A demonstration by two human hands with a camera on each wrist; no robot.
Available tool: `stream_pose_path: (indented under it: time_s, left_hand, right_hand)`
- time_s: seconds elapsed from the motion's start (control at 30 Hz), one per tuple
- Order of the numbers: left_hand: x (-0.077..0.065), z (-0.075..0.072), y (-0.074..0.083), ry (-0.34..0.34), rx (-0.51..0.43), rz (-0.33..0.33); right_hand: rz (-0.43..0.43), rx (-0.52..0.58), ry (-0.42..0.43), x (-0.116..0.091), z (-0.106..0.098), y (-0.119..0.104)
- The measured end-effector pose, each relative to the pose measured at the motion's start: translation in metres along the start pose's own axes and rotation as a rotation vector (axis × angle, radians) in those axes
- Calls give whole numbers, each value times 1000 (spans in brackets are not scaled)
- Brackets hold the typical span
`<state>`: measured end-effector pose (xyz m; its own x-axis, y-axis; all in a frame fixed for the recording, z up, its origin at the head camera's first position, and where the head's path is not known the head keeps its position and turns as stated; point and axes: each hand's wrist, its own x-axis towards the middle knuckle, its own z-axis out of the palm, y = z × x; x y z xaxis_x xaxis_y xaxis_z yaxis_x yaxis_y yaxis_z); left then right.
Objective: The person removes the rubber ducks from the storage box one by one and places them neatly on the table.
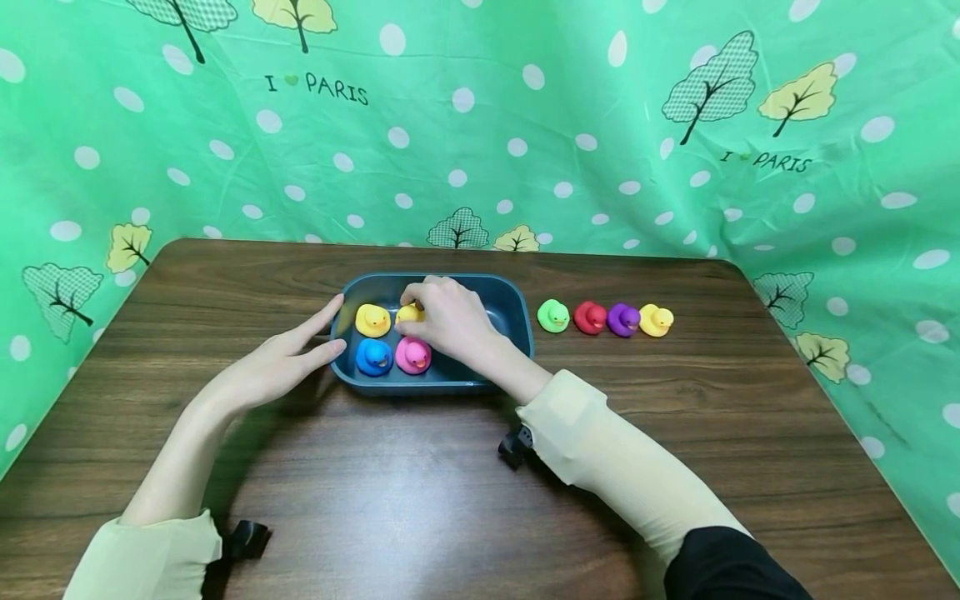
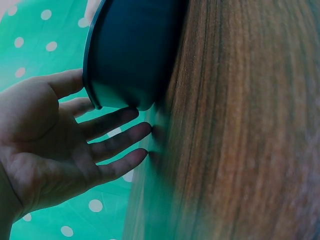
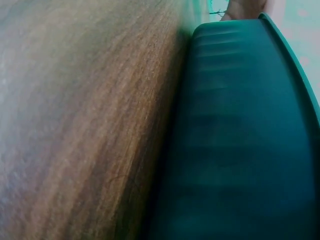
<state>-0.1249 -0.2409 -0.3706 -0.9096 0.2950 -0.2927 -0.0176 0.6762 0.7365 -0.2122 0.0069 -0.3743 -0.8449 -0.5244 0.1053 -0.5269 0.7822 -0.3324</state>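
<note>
A dark blue tray stands on the table, with a yellow duck, a blue duck and a pink duck in its left half. My right hand reaches in over the near rim and pinches another yellow duck between thumb and fingers, just behind the pink one; the hand hides part of it. My left hand has its fingers spread, thumb and fingertip at the tray's left end. In the left wrist view, the straight fingers reach to the tray wall.
Right of the tray, a green duck, a red duck, a purple duck and a yellow duck stand in a row on the wooden table. A green dotted curtain hangs behind.
</note>
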Motion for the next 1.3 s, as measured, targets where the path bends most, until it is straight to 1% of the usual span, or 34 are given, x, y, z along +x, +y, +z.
stream_pose_path:
  time_s: [0.17, 0.4, 0.6, 0.87, 1.1, 1.3]
  left_hand:
    - [0, 0, 0, -1, -1, 1]
    - [0, 0, 1, -7, -5, -14]
    - [1, 1, 2, -4, -2, -13]
    - [2, 1, 1, -5, 3, -4]
    - [3, 1, 0, -3, 11, 10]
    - [0, 1, 1, 2, 5, 5]
  right_hand:
    - [2, 4, 0, 1, 1, 1]
    - [-3, 7, 4, 0, 2, 1]
    - [2, 13, 2, 0, 0, 2]
    - [30, 62, 12, -3, -11, 1]
    - [26, 100, 47, -11, -22, 3]
    - [12, 125, 94, -17, -33, 11]
